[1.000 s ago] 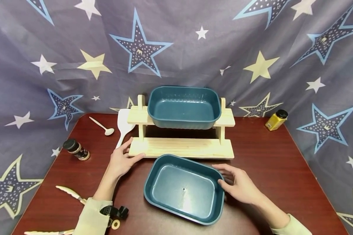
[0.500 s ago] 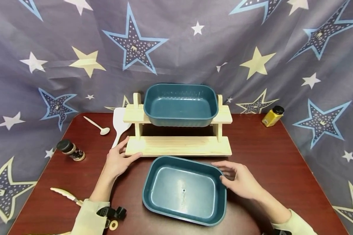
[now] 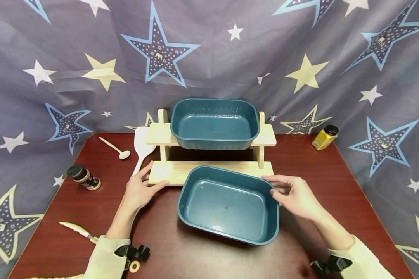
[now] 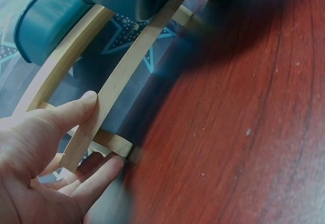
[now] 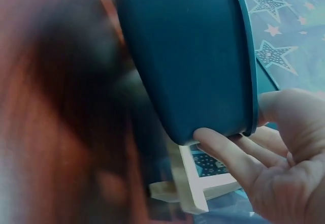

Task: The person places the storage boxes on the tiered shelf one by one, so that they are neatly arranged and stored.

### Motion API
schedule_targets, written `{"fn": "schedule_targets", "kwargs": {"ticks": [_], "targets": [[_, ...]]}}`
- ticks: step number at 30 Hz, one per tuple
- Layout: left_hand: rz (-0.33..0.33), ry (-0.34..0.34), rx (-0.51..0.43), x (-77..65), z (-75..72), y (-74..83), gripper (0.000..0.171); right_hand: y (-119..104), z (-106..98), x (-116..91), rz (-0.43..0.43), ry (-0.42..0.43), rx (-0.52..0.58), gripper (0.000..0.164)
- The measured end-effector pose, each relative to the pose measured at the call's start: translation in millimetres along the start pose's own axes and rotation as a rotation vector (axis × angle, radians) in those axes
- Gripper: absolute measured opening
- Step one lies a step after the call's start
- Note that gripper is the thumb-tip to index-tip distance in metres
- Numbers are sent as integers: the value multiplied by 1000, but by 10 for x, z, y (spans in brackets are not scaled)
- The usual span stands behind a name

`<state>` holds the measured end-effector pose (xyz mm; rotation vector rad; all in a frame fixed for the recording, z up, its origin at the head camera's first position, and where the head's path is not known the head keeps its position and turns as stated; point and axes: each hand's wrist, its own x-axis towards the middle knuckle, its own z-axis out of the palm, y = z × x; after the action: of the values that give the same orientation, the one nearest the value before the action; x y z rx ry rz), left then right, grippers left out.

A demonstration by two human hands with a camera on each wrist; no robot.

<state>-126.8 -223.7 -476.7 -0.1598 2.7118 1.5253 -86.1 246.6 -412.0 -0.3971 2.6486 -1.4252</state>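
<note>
My right hand holds a teal plastic bin by its far right corner, thumb at the rim. In the right wrist view the fingers press the bin's outer wall. The bin tilts above the table, its far edge overlapping the front of a two-tier wooden rack. With my left hand I grip the left end of the rack's lower shelf. The left wrist view shows the thumb on the board's edge and the other fingers beneath. A matching teal bin sits on the upper shelf.
Left of the rack lie a white spatula and a small white spoon. A black-capped spice jar and a knife are farther left. A yellow bottle stands back right. Star-patterned cloth hangs behind the table.
The right hand has raised the bin off the table and moved it forward and slightly right, toward the lower shelf. My left hand keeps its hold on the rack.
</note>
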Motion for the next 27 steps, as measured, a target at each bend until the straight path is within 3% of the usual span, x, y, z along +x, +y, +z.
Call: {"fn": "schedule_targets", "kwargs": {"ticks": [11,20,27], "targets": [[19,24,13,-22,-2,-4,95,-73,-22,201,-16,8,9,42],[1,28,-25,-34,16,-9,94,-66,16,368,65,36,95,41],[2,30,-19,-17,6,-1,93,-82,68,546,69,97,108,40]]}}
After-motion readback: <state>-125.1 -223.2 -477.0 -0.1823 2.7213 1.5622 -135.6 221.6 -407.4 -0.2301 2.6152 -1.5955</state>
